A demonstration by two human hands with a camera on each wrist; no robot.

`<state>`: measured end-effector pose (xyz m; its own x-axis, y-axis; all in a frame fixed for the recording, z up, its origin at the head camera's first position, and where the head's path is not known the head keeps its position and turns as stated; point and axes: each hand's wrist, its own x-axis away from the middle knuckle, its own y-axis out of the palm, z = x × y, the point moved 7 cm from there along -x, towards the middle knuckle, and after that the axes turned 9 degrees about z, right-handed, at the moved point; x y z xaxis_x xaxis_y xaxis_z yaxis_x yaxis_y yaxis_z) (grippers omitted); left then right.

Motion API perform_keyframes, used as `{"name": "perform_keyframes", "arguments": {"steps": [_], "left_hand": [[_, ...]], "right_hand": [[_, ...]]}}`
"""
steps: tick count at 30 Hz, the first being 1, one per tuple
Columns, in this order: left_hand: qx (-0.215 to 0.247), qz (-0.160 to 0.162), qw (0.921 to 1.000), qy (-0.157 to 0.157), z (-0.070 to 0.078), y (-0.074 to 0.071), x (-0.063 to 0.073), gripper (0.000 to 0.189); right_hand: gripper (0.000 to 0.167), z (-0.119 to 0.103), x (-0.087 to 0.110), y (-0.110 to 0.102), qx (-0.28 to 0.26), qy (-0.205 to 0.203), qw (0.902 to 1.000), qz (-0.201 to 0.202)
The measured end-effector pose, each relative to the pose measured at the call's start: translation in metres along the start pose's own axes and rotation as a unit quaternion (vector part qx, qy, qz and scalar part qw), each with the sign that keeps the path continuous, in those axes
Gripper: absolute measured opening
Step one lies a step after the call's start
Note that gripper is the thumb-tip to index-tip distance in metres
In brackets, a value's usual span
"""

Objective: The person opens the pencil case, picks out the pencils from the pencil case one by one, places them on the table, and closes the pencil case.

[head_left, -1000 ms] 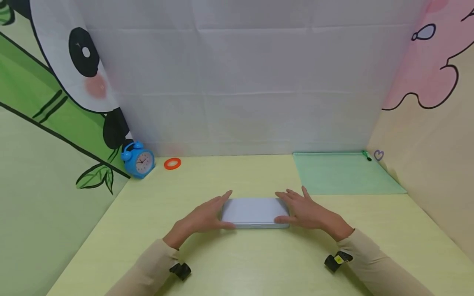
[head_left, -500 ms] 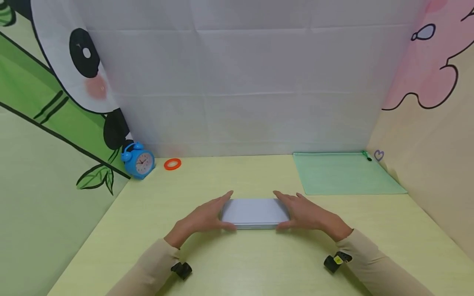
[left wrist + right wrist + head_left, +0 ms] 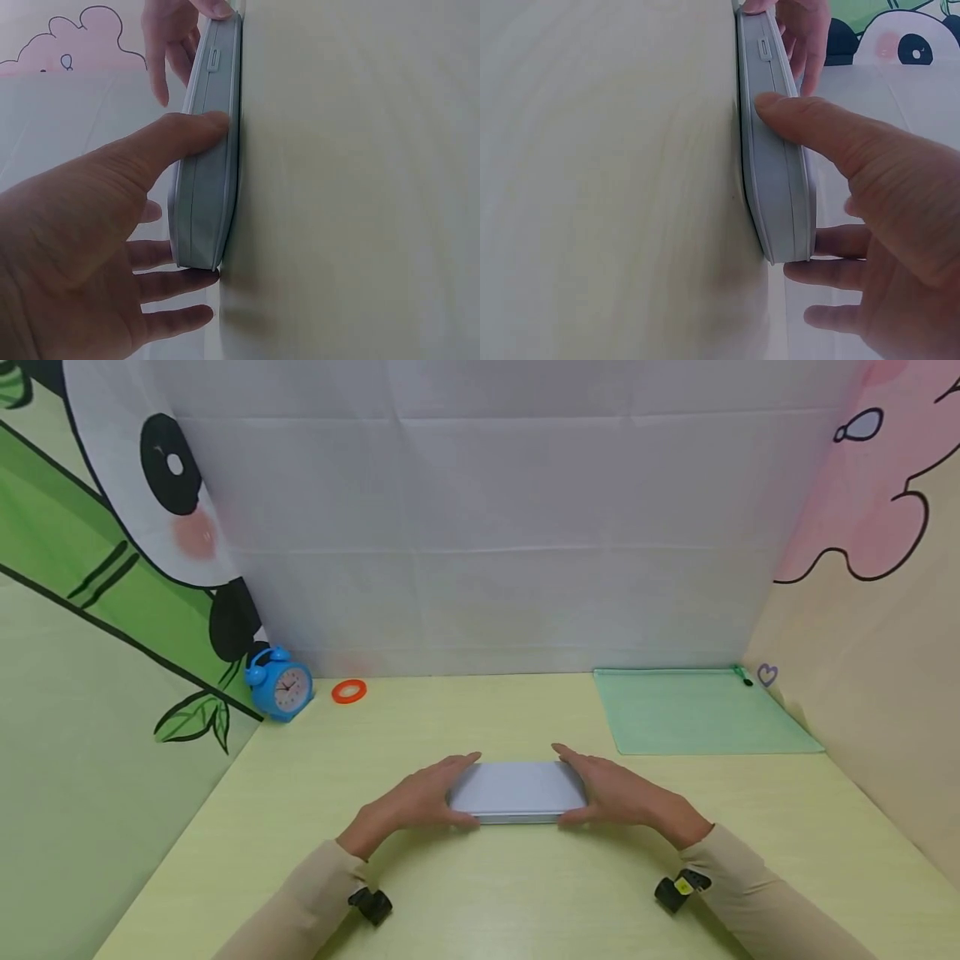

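Observation:
A flat, pale grey case (image 3: 517,787) lies lengthwise on the table, with a seam along its front side. A small latch (image 3: 214,60) sits in the middle of that side. My left hand (image 3: 420,795) grips the left end, thumb against the front side and fingers round the end toward the back. At the opposite end my right hand (image 3: 622,789) holds the case the same way, its thumb (image 3: 784,109) pressing the front side below the seam. The far side of the case is hidden behind it in the wrist views.
A blue alarm clock (image 3: 288,687) stands at the back left, beside an orange ring (image 3: 349,692). At the back right lies a green mat (image 3: 712,714) with a small green and black item (image 3: 742,675) at its corner. Printed cloth walls enclose the table.
My right thumb has slid off the case's top onto its front side, and the right fingers have drawn together. My left fingers have shifted slightly right along the back. The case stays put.

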<state>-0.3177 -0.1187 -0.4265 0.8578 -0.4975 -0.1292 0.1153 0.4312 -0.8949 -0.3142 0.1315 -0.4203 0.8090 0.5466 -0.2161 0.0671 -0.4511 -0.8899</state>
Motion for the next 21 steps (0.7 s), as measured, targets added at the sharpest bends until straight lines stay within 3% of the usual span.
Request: {"name": "perform_keyframes", "arguments": {"steps": [8, 16, 21], "left_hand": [[-0.014, -0.019, 0.9997, -0.009, -0.003, 0.007, -0.005, 0.099], [-0.021, -0.021, 0.9996, 0.003, 0.0, 0.006, -0.009, 0.093], [-0.032, -0.022, 0.9992, 0.005, 0.005, 0.004, -0.009, 0.092]], "right_hand": [[0.093, -0.002, -0.002, 0.004, -0.006, 0.01, 0.9998, -0.017], [0.082, -0.005, 0.0, 0.006, 0.033, -0.011, 0.9991, -0.023], [0.073, -0.019, -0.003, 0.0, 0.082, -0.062, 0.9946, -0.016]]}}
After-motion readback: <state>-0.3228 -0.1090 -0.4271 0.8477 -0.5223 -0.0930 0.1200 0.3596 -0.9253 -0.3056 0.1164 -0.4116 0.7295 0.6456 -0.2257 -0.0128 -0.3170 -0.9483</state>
